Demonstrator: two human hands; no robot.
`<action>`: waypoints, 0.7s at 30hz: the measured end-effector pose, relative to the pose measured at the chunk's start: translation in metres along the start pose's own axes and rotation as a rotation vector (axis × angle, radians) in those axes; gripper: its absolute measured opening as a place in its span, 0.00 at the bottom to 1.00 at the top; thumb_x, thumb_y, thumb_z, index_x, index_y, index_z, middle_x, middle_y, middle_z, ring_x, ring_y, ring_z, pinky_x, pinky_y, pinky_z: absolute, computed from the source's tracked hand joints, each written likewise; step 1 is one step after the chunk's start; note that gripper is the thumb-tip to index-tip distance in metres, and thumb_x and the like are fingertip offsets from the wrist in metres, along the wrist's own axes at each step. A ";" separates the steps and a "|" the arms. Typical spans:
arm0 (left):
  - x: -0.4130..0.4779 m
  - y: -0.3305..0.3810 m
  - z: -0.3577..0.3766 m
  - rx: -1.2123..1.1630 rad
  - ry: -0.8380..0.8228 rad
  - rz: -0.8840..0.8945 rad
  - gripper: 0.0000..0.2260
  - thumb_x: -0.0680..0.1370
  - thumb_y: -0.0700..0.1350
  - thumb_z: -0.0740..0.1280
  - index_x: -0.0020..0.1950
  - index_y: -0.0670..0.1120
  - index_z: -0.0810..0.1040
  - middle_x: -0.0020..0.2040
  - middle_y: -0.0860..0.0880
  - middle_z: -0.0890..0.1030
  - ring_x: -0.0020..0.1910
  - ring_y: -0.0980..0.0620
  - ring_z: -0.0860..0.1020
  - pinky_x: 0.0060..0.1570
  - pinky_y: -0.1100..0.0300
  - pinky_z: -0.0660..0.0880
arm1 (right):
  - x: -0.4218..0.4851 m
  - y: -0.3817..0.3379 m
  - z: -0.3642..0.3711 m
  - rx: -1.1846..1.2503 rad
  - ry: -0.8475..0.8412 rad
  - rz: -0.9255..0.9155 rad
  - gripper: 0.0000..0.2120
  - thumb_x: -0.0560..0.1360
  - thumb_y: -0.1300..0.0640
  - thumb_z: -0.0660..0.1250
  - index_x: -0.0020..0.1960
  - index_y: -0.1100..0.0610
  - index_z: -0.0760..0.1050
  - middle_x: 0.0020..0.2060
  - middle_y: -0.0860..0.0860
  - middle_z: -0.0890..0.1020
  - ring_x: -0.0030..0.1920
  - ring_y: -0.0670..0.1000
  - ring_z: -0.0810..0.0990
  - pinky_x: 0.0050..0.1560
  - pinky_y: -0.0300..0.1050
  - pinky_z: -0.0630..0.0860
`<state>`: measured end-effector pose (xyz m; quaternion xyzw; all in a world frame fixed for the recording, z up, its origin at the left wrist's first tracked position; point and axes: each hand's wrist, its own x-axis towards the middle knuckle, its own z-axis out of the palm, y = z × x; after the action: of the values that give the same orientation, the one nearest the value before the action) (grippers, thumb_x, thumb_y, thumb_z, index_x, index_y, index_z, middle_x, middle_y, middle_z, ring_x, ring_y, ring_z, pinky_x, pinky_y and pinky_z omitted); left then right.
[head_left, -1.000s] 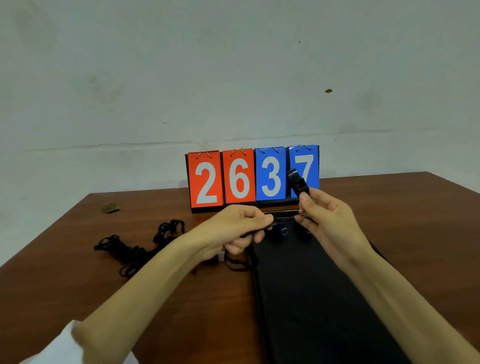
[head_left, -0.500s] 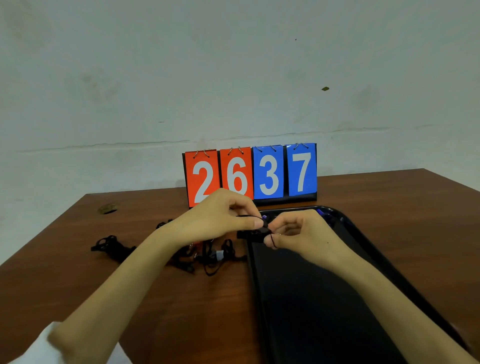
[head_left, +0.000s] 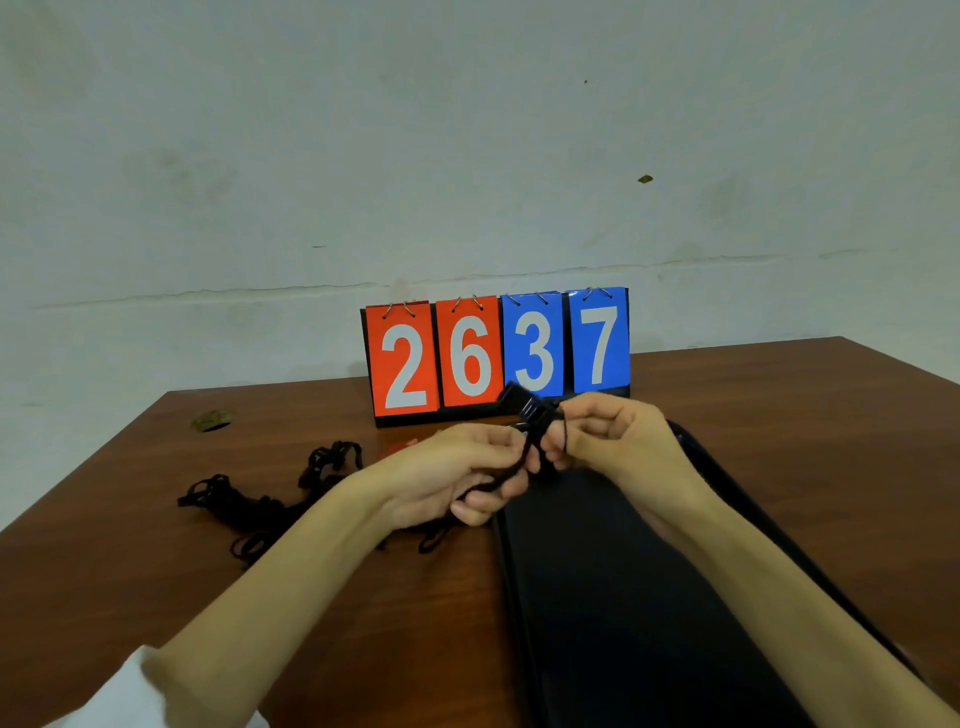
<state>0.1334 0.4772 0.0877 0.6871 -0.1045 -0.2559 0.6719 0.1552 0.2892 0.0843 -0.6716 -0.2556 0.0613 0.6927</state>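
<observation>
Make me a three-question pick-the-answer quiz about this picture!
1. Where is the pile of black cords? A) on the table, left of the black tray B) in the tray C) on the floor
2. How many scoreboard cards are blue? A) one B) two C) four
3. What are the left hand and right hand doing? A) lying flat B) holding a black clip with cord C) lifting the tray
1 A: cords lie on wood. 2 B: 3 and 7 are blue. 3 B: both pinch it.
</observation>
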 end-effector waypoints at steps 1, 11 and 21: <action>0.001 -0.001 0.003 0.040 0.018 -0.021 0.08 0.82 0.42 0.55 0.49 0.43 0.73 0.32 0.49 0.72 0.22 0.59 0.64 0.20 0.67 0.57 | 0.001 0.001 -0.001 0.014 0.076 0.003 0.06 0.71 0.66 0.67 0.47 0.60 0.78 0.36 0.52 0.84 0.37 0.46 0.82 0.40 0.37 0.79; 0.001 0.005 0.022 0.440 0.364 0.136 0.12 0.81 0.51 0.57 0.53 0.43 0.72 0.28 0.50 0.72 0.20 0.57 0.61 0.20 0.66 0.57 | 0.008 0.018 -0.004 -0.420 0.519 -0.019 0.07 0.71 0.57 0.71 0.48 0.56 0.78 0.39 0.48 0.81 0.40 0.45 0.79 0.43 0.38 0.78; -0.005 0.012 0.010 0.871 0.468 0.266 0.08 0.74 0.51 0.68 0.38 0.49 0.78 0.38 0.46 0.80 0.41 0.49 0.78 0.44 0.59 0.77 | -0.001 0.022 0.009 -0.834 0.142 -0.132 0.08 0.72 0.58 0.70 0.51 0.52 0.77 0.41 0.42 0.78 0.42 0.37 0.76 0.46 0.29 0.71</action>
<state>0.1271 0.4701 0.1005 0.9231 -0.1348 0.0597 0.3553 0.1565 0.2985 0.0626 -0.8790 -0.2528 -0.1381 0.3799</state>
